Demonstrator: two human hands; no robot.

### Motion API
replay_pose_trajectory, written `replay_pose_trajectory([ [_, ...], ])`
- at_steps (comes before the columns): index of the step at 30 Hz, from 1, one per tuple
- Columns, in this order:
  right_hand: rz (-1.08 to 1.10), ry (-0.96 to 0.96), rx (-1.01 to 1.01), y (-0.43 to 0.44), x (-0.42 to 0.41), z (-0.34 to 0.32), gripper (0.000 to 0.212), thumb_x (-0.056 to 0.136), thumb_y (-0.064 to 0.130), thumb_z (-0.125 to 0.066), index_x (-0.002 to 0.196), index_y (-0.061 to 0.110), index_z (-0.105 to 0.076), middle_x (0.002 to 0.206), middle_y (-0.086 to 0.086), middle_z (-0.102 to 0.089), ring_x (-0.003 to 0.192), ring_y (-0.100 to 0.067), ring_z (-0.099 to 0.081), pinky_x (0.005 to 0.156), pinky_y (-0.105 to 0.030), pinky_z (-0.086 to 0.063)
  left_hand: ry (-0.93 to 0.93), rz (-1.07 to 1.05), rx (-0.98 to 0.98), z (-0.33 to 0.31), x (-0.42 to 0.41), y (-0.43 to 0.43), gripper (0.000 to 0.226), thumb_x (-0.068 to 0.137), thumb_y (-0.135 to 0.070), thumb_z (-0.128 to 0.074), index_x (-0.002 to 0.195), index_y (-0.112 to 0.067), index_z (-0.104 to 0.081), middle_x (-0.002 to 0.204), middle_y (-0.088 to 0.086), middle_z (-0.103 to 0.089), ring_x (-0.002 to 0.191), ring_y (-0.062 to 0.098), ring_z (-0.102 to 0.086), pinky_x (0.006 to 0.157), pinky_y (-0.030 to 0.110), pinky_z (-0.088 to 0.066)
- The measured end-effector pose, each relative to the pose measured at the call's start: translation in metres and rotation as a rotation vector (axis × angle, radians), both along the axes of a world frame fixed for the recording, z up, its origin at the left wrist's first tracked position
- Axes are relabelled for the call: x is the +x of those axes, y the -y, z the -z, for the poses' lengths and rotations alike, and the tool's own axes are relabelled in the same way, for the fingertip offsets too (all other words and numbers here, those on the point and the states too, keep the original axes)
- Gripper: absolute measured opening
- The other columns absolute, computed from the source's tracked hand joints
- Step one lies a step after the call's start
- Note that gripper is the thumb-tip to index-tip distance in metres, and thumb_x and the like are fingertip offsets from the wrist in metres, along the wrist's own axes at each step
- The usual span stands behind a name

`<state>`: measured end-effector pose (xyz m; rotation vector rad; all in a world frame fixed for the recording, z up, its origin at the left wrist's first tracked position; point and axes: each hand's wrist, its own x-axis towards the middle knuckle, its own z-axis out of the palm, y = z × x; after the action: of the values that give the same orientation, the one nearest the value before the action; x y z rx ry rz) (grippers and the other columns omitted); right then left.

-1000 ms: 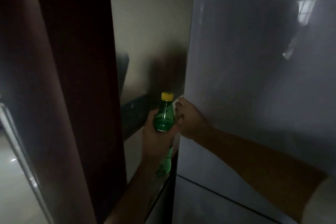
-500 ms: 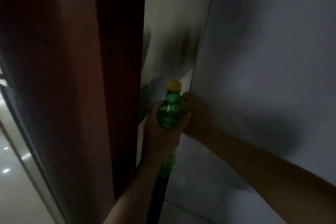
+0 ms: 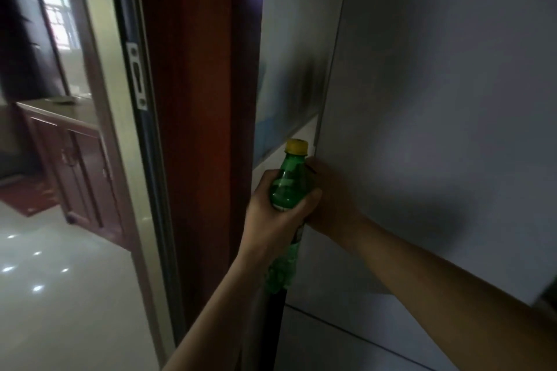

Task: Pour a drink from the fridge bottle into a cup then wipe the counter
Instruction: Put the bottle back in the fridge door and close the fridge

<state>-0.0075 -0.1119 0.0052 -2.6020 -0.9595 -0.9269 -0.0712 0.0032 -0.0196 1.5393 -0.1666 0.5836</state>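
Gripping green bottle (image 3: pixel 286 190), left hand (image 3: pixel 271 221) sits beside fridge door (image 3: pixel 422 129) edge

Wooden cabinet (image 3: pixel 79 169), glossy floor (image 3: pixel 60 304), bright window (image 3: pixel 58 19)

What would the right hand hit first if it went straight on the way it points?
Most likely the green bottle held by the left hand: the right hand, holding the edge of the fridge door, sits beside it. Depth is unclear.
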Motion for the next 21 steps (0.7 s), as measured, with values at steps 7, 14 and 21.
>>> replay_pose_trajectory([
  [7,0.041,0.279,-0.534,0.014,-0.073,0.007,0.024,0.078,0.008,-0.043,0.067,0.017,-0.063,0.073,-0.003,-0.059,0.079,-0.025,-0.054,0.080,-0.033,-0.031,-0.052,-0.066,0.101,0.003,-0.090,0.008,0.033,0.076,-0.032,-0.082,0.098,-0.019,-0.061,0.083,-0.006,-0.068,0.075,0.010,-0.068,0.065,0.024,-0.056],
  [14,0.253,0.234,-0.731,0.032,-0.160,0.016,0.016,0.083,0.023,-0.055,0.070,0.023,-0.064,0.070,0.004,-0.060,0.082,-0.021,-0.056,0.085,-0.036,-0.039,-0.058,0.014,0.090,-0.002,-0.151,0.024,0.034,0.076,-0.033,-0.082,0.100,-0.021,-0.060,0.089,-0.001,-0.070,0.079,0.014,-0.070,0.067,0.025,-0.058],
  [21,0.412,0.117,-0.477,0.068,-0.235,0.018,0.012,0.070,0.002,-0.069,0.071,0.013,-0.068,0.071,-0.008,-0.062,0.076,-0.029,-0.057,0.071,-0.037,-0.051,-0.020,0.161,0.113,-0.011,-0.206,0.021,0.041,0.070,-0.046,-0.083,0.098,-0.026,-0.061,0.087,-0.001,-0.069,0.080,0.020,-0.070,0.072,0.042,-0.059],
])
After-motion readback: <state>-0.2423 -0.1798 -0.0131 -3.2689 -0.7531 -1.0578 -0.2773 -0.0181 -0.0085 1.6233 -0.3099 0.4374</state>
